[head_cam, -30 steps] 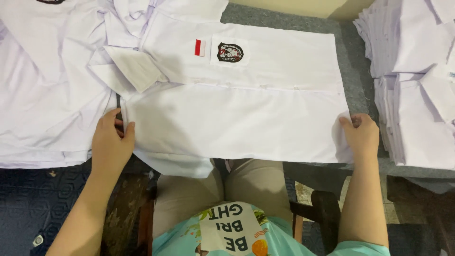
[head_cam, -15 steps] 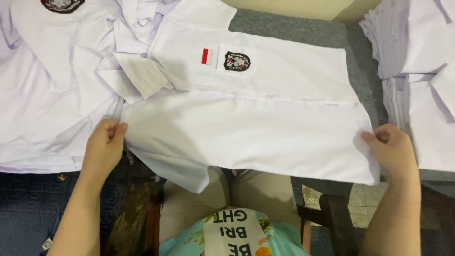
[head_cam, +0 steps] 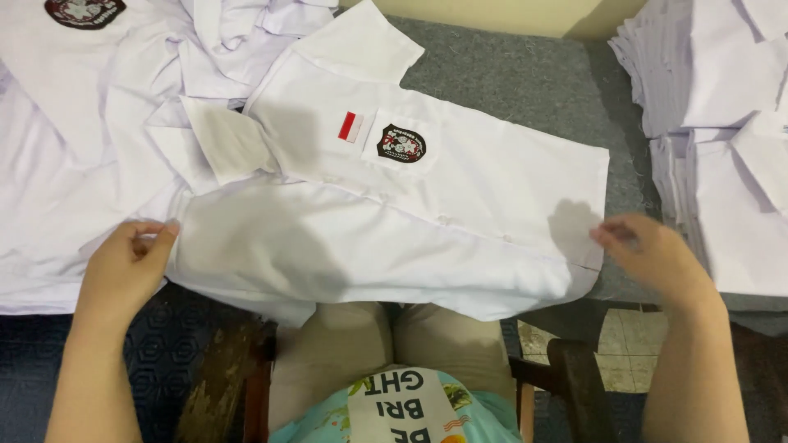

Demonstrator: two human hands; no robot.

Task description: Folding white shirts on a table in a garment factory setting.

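A white short-sleeved shirt (head_cam: 427, 221) lies front-up across a grey table (head_cam: 509, 90). It has a small red-and-white patch and a dark round badge on its chest pocket. My left hand (head_cam: 127, 267) pinches the shirt's left edge near the collar end. At the shirt's hem end on the right, my right hand (head_cam: 648, 254) hovers with fingers drawn together and seems to have nothing in it. The near edge of the shirt hangs over the table toward my lap.
A loose heap of white shirts (head_cam: 82, 123) covers the left of the table. A tall stack of folded white shirts (head_cam: 722, 123) stands at the right. My knees and a dark wooden chair arm (head_cam: 574, 377) are below the table edge.
The shirt has been folded or drawn in along its near side. My right hand has let go of the hem and lifted slightly. My left hand stays at the left edge.
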